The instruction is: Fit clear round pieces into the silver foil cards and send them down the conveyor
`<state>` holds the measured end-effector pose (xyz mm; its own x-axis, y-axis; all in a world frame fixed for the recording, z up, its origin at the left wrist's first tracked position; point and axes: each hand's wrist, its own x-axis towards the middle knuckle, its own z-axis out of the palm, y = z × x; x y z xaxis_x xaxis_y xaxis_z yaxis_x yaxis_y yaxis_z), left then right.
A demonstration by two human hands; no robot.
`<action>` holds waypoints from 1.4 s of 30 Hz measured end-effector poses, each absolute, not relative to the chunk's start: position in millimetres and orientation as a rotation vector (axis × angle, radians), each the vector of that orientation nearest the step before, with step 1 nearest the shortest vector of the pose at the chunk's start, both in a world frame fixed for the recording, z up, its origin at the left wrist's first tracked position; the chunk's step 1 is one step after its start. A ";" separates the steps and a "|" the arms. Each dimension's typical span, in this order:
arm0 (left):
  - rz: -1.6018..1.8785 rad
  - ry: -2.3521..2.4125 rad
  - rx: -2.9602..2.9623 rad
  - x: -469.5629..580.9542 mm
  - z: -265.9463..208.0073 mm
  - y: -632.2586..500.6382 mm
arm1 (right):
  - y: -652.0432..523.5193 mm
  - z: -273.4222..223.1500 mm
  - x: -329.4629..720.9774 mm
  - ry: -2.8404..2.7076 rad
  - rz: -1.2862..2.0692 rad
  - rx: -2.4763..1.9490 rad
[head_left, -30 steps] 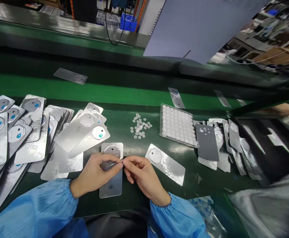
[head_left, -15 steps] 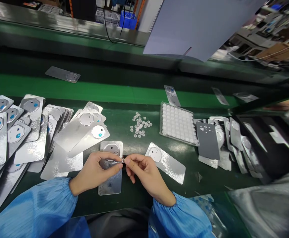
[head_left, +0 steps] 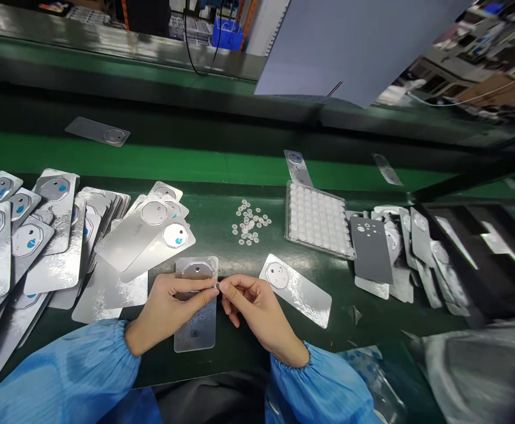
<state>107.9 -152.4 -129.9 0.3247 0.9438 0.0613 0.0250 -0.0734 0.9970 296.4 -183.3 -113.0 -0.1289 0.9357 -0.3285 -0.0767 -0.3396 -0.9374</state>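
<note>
A green belt (head_left: 187, 159) runs beyond the far edge of a dark green bench (head_left: 213, 206). Near the middle of the bench's front edge, the left hand (head_left: 162, 309) and right hand (head_left: 260, 309) meet, thumb and fingers of each pinching a tiny part (head_left: 217, 286), mostly hidden, above the right edge of a silver plate (head_left: 195, 333). Another plate (head_left: 299, 297) lies slanted beside the right hand. Clear discs (head_left: 250, 224) are scattered toward the far edge, left of a tray (head_left: 320, 249) of white pieces; overlapping plates (head_left: 56, 268) crowd the bench's left end.
</note>
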 end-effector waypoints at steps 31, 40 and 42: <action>0.953 1.022 1.488 104.5 -126.5 -149.8 | -164.8 -95.7 290.8 -1.457 1.153 -1.589; 0.879 0.934 1.358 104.3 -120.5 -151.5 | -161.3 -96.3 283.4 -1.495 1.077 -1.607; 0.876 0.945 1.354 104.4 -119.6 -151.1 | -161.4 -95.7 282.6 -1.495 1.066 -1.613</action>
<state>104.4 -151.1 -119.6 0.3850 0.9219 -0.0437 0.0259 0.0366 0.9990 282.6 -161.4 -95.7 0.0032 0.9933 -0.1154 0.4332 -0.1054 -0.8951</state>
